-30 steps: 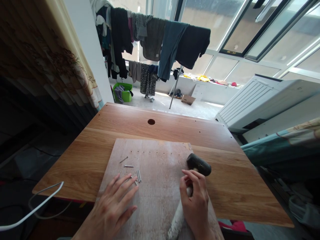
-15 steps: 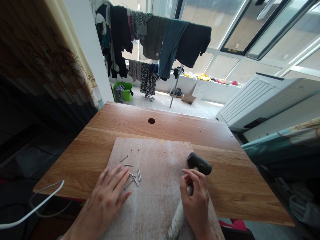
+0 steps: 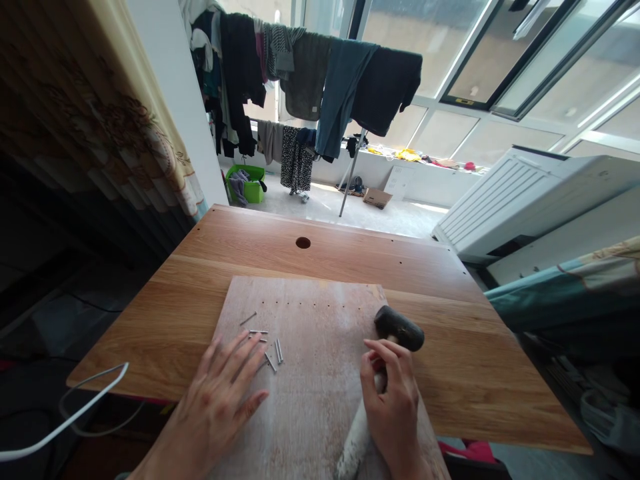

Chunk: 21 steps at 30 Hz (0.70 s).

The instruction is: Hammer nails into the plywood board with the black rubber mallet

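My left hand lies palm down with fingers spread at the left side of a worn plywood board. Several loose nails lie around and partly under its fingertips. A row of small holes runs across the board's far part. At the right edge rests a rubber mallet with a black head and a pale, scuffed handle. Fingers of my right hand curl around that handle just below the head; part of the grip is hidden.
Beneath the board is a wooden tabletop with a round hole near its far edge. A white cable loops at the left corner. Beyond stand a laundry rack with clothes, a green basket and a white appliance.
My left hand has shifted slightly right, its fingers spreading among the nails, some of which have moved or become covered. My right hand and the mallet look nearly unmoved.
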### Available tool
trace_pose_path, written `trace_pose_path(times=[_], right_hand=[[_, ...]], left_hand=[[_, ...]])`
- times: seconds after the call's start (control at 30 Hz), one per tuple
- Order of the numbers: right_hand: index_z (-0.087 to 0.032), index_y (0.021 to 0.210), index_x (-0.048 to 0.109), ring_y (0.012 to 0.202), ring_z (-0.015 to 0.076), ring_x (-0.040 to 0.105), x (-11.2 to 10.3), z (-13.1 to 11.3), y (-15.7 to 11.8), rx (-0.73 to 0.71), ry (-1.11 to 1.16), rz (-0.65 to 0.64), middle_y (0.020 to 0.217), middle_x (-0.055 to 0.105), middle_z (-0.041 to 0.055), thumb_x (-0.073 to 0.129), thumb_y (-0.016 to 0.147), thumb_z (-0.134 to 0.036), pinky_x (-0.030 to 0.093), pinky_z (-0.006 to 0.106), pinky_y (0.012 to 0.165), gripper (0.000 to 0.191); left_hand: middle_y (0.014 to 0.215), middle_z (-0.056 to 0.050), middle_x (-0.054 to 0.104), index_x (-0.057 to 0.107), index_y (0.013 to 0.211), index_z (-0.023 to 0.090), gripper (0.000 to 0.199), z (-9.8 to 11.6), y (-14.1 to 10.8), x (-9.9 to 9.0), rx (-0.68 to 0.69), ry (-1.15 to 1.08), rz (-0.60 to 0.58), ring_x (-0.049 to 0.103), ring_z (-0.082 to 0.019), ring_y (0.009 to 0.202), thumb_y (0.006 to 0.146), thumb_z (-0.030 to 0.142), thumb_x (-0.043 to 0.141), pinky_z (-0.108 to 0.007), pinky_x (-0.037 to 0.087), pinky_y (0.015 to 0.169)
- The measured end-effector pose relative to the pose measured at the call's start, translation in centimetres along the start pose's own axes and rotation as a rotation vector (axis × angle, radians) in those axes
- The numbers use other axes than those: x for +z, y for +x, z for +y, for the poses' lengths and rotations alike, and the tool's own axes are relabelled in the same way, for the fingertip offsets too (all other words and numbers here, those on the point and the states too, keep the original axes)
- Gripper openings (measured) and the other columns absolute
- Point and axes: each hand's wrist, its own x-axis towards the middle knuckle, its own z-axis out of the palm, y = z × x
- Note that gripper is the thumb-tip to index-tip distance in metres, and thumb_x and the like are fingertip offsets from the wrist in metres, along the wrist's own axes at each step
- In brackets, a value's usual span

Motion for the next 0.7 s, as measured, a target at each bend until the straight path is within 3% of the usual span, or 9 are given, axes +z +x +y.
trace_pose_path(times=[0.17,0.37,0.53,0.7], right_hand=[[-0.021,0.116,0.063,0.096,0.0209,0.063,0.0,0.1,0.0,0.001,0.002,-0.01,0.108,0.059,0.0068,0.052,0.103,-0.019,0.053,0.034,0.082,0.017],[-0.021,0.114,0.063,0.099,0.0212,0.062,-0.1,0.0,0.1,-0.007,0.012,-0.02,0.106,0.059,0.0066,0.052,0.103,-0.018,0.053,0.031,0.078,0.016],[-0.021,0.114,0.062,0.09,0.0182,0.062,-0.1,0.0,0.1,-0.002,0.009,-0.016,0.106,0.059,0.0055,0.052,0.102,-0.017,0.052,0.029,0.077,0.016],[-0.02,0.113,0.063,0.096,0.0189,0.062,-0.1,-0.2,0.3,-0.023,0.016,-0.016,0.104,0.059,0.0055,0.052,0.103,-0.017,0.052,0.028,0.077,0.015]], left_hand=[[0.152,-0.007,0.056,0.057,0.145,0.025,0.045,1.1,0.6,0.3,0.026,-0.04,-0.031,0.044,-0.026,0.145,0.103,0.041,0.055,-0.049,0.025,0.127],[0.154,-0.007,0.053,0.06,0.14,0.024,0.042,1.2,0.8,0.7,-0.006,-0.067,-0.059,0.04,-0.027,0.147,0.103,0.042,0.054,-0.051,0.021,0.129],[0.155,-0.006,0.052,0.057,0.143,0.026,0.043,1.4,0.9,0.7,0.011,-0.06,-0.062,0.041,-0.027,0.147,0.104,0.041,0.054,-0.053,0.025,0.127],[0.156,-0.008,0.051,0.055,0.147,0.022,0.046,1.3,0.6,0.6,0.006,-0.041,-0.053,0.04,-0.027,0.148,0.104,0.041,0.053,-0.05,0.024,0.128]])
